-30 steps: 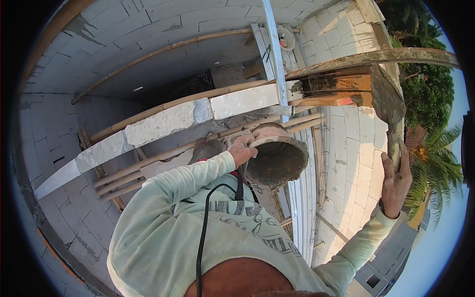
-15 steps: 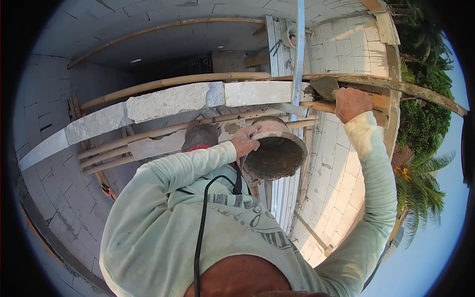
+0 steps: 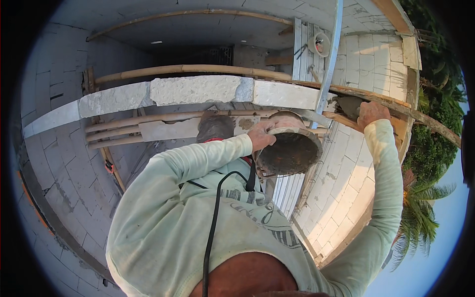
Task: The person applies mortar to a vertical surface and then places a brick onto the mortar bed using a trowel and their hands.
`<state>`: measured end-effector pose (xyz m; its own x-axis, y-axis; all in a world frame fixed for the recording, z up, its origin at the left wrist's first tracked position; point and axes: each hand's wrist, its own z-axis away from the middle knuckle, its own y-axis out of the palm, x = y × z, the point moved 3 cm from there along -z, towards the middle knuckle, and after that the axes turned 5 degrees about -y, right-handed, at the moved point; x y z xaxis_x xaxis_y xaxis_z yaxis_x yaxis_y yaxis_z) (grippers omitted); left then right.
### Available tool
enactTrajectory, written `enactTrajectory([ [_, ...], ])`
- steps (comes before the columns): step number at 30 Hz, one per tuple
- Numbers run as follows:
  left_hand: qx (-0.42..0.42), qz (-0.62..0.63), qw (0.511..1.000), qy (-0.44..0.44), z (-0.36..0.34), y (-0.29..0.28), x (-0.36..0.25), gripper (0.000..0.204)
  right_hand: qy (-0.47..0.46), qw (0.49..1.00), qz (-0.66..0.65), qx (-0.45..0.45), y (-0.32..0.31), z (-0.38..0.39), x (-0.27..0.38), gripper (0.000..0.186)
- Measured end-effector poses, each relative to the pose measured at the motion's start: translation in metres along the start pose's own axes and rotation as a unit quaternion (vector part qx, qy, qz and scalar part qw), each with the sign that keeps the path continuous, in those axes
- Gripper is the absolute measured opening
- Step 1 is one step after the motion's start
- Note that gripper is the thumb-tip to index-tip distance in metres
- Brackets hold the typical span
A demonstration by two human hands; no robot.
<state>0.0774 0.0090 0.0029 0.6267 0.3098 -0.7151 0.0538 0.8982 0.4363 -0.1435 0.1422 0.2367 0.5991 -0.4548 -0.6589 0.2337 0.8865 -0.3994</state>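
My left hand (image 3: 261, 136) is closed on the rim of a round bucket (image 3: 289, 151), tilted so its mortar-smeared inside shows. Its bottom is dark, with what looks like a little mortar. Farther right, my right hand (image 3: 373, 114) is wrapped round the handle of a trowel (image 3: 349, 106), whose grey, mortar-coated blade points left. That blade lies at the right end of a row of white blocks (image 3: 284, 94), in the gap between two wooden boards. An upright metal strip (image 3: 328, 64) stands between the last block and the blade.
Bamboo poles (image 3: 193, 71) run along both sides of the block row. A pale bucket (image 3: 319, 44) with tools stands below, near ribbed metal sheets (image 3: 303, 54). A long board (image 3: 420, 119) juts out past the right wall. Block walls (image 3: 346, 163) drop away beneath.
The view has shifted, so the scene sits farther right. The trowel blade has gone lower into the gap between the boards, with my right hand following. My left hand keeps its hold on the bucket.
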Motion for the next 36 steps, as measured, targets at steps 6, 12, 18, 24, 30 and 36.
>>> enactTrajectory([
  [6,-0.015,-0.059,0.998,0.017,-0.018,-0.001,0.034,0.070,0.019,0.999,-0.024,-0.042,0.011,0.004,0.007,0.017],
  [12,-0.006,-0.025,0.999,-0.036,-0.006,0.002,0.028,0.039,0.024,0.996,-0.046,-0.069,0.022,-0.002,0.007,0.013],
  [18,-0.014,-0.016,0.999,-0.035,0.002,0.003,0.018,0.017,-0.021,0.965,-0.083,-0.248,0.026,0.057,-0.023,0.022],
  [24,0.012,-0.045,0.999,-0.012,-0.007,0.006,0.022,0.016,0.055,0.937,-0.157,-0.308,0.042,0.141,-0.041,0.035],
  [30,0.028,-0.034,0.998,-0.035,0.006,0.019,0.004,0.035,0.219,0.856,-0.375,-0.280,0.093,0.213,-0.012,0.044],
  [36,0.068,-0.053,0.996,-0.018,0.003,0.035,-0.001,0.013,0.321,0.442,-0.804,-0.235,0.172,0.274,0.083,0.036],
])
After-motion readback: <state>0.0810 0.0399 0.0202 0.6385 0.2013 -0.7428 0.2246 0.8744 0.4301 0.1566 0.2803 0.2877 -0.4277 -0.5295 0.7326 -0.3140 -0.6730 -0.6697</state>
